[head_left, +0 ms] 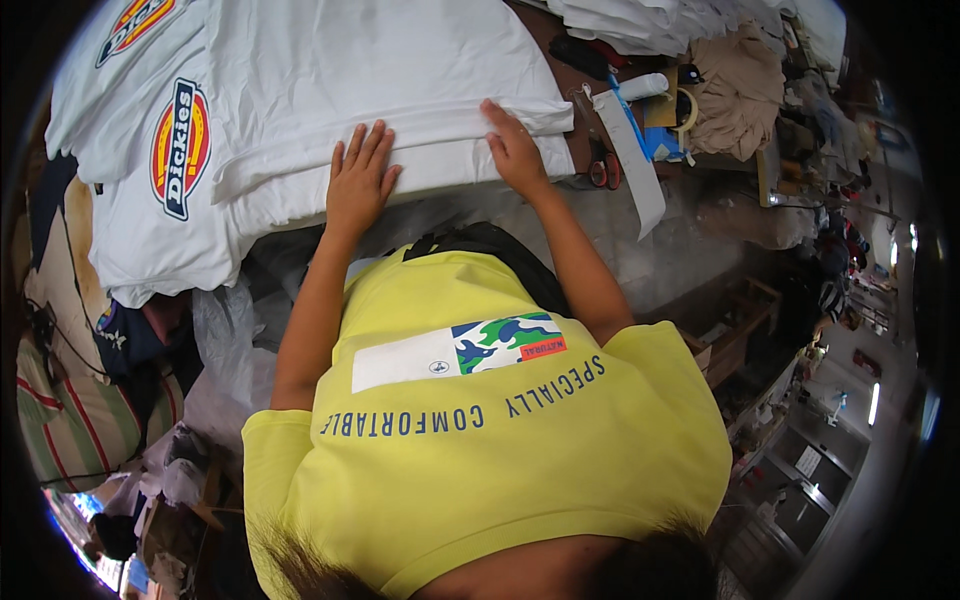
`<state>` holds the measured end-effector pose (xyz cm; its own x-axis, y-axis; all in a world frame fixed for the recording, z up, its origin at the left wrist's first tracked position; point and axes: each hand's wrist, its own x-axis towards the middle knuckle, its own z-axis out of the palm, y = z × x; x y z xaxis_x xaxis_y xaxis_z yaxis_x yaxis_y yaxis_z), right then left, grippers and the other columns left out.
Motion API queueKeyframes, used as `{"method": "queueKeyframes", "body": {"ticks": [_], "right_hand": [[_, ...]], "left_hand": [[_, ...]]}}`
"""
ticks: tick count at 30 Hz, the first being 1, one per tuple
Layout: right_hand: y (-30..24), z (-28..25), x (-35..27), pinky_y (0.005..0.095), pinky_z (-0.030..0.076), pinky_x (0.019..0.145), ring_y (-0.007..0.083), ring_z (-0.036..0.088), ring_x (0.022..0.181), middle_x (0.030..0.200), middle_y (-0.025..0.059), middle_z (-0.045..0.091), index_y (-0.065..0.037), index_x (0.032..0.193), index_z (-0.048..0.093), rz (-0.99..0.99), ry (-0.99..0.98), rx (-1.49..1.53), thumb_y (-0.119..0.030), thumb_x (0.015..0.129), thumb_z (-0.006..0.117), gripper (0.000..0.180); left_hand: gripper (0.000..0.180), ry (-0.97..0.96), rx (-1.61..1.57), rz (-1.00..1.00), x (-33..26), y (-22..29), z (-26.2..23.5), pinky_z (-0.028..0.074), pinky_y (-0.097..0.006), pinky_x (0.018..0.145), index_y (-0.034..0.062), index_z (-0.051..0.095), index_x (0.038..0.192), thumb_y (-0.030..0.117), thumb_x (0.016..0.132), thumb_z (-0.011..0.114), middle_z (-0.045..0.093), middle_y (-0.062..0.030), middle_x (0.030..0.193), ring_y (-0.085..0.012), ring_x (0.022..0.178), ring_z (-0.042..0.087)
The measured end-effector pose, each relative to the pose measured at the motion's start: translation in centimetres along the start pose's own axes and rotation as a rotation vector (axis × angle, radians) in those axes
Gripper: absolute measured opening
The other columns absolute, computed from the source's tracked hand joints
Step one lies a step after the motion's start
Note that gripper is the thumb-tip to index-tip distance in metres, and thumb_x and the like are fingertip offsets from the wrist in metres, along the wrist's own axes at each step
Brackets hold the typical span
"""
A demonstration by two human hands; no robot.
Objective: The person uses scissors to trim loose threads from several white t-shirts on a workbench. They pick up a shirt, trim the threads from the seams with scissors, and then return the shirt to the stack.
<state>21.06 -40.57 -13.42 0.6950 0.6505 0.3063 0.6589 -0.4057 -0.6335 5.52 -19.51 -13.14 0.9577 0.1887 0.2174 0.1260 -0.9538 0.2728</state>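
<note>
White T-shirts (290, 90) lie spread in a stack across the table before me, with a printed red, yellow and dark blue logo (180, 150) on the shirt at the left. My left hand (360, 180) rests flat on the cloth near the table's front edge, fingers stretched out. Further right, my right hand (513, 150) lies on the folded hem (545, 118) of the top shirt, its fingers extended and thumb apart. Neither hand grips anything. Part of the cloth under each palm is hidden.
Right of the shirts lie red-handled scissors (605, 168), a long white strip (630, 160), a white roll (643, 87) and a tape roll (686, 110). A beige cloth pile (738, 90) sits beyond them. At the left stands a striped bag (85, 425) beside clear plastic (222, 335).
</note>
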Motion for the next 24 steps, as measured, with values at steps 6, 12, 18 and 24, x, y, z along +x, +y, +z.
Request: {"method": "queueKeyframes", "body": {"ticks": [6,12,18,24], "right_hand": [[3.5,-6.6,0.9,0.0206,0.044,0.07,0.0094,0.057,0.079,0.097,0.0059,0.061,-0.001,0.105,0.056,0.324,0.462,0.552,-0.012,0.089,0.05,0.02],[6.1,-10.9,-0.1,0.0327,0.04,0.086,0.0243,0.051,0.101,0.107,0.0108,0.051,-0.013,0.109,0.059,0.103,0.206,-0.064,-0.015,0.073,0.067,0.037],[6.4,-9.5,2.7,0.034,0.044,0.077,0.026,0.056,0.089,0.092,0.0113,0.058,-0.007,0.091,0.061,0.351,-0.059,0.009,-0.019,0.071,0.068,0.024],[3.1,-6.4,11.1,0.035,0.046,0.073,0.0294,0.058,0.084,0.089,0.0125,0.061,-0.005,0.089,0.058,0.178,0.291,0.139,-0.009,0.071,0.065,0.02]], "left_hand": [[0.034,0.082,-0.015,-0.065,2.0,2.7,0.4,0.022,-0.053,0.098,0.0132,0.05,0.115,0.023,0.083,0.054,0.046,-0.0048,0.122,-0.0265,0.118,0.039],[0.024,0.072,-0.133,-0.024,7.1,5.0,2.2,0.028,-0.051,0.09,0.0133,0.055,0.101,0.025,0.081,0.057,0.053,-0.0041,0.105,-0.0241,0.105,0.045],[0.022,-0.041,-0.412,-0.121,8.3,4.3,1.2,0.041,-0.039,0.068,0.0079,0.056,0.086,0.03,0.083,0.057,0.06,-0.0093,0.078,-0.0276,0.077,0.056],[0.03,-0.106,-0.644,-0.486,7.8,3.6,-2.4,0.043,-0.034,0.054,0.0053,0.057,0.088,0.034,0.082,0.059,0.061,-0.0117,0.064,-0.0256,0.058,0.059]]}}
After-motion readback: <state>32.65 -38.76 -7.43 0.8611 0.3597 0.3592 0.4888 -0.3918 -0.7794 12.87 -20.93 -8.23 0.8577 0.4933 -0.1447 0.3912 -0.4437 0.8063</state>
